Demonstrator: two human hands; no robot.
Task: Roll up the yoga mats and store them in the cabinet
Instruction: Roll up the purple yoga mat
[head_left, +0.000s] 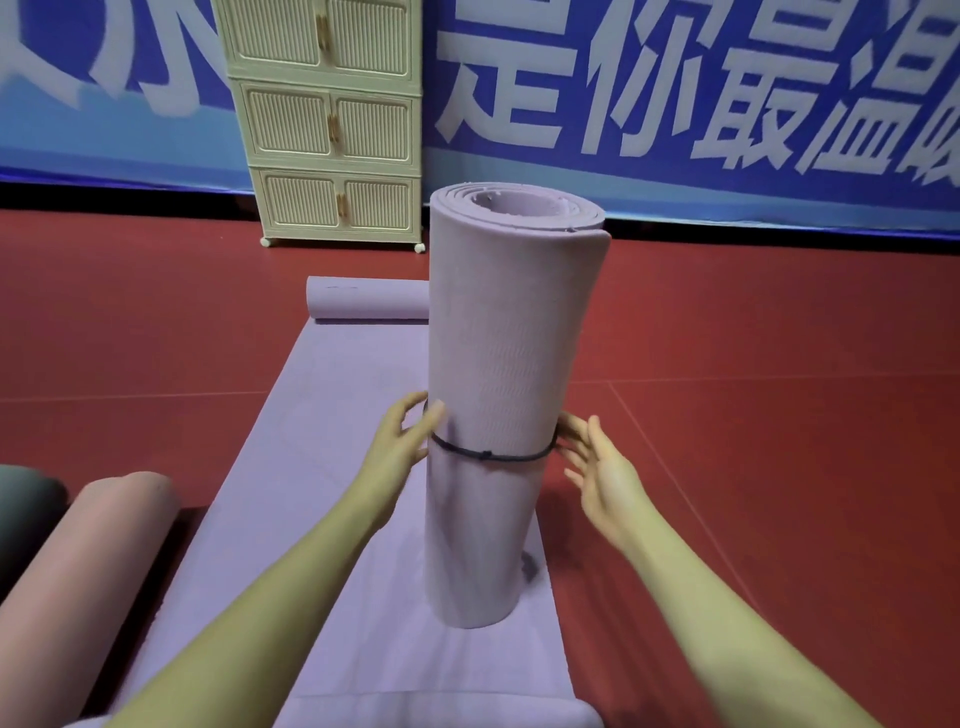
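Rolled lilac mat (498, 364): matt foam, finely ribbed texture showing. Black band (488, 456): thin cord-like elastic. Cabinet (327, 124): cream plastic, ribbed door panels. Floor (779, 415): red, smooth, reflecting faint sheen. Banner (675, 104): printed, slightly glossy sheet.

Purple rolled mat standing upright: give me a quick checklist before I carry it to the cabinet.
1. Rolled purple mat upright on the flat purple mat: ok.
2. Black band around the roll's lower half: ok; whether it is tight, cannot tell.
3. Left hand grip: not ok, fingers only touch the roll.
4. Right hand grip: not ok, open beside the roll.
5. Cabinet doors: not ok, all closed.
6. Path over the red floor: ok on the right; a partly rolled mat lies ahead.
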